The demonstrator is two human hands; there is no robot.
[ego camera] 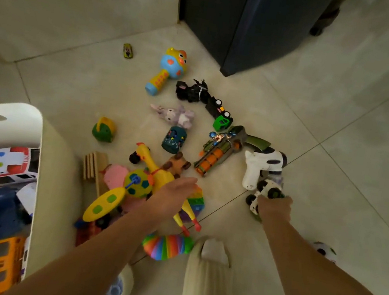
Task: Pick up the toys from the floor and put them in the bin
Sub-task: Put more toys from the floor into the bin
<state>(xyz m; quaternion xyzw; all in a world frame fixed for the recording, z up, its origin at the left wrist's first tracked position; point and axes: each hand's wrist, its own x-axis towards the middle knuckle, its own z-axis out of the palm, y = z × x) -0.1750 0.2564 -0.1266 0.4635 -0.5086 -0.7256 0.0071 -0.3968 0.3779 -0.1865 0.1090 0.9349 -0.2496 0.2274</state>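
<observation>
Several toys lie scattered on the tiled floor. My right hand grips a small white car with black-green wheels, just in front of a white toy dog. My left hand hovers, fingers straight, over a yellow rubber chicken and a rainbow pop toy. The white bin stands at the left with several toys inside it. A duck-shaped rattle, a plush rabbit and a green truck lie farther out.
A dark cabinet stands at the back. My slippered foot is planted near a rainbow slinky toy. A tiny yellow car lies alone far left. Bare tiles stretch to the right.
</observation>
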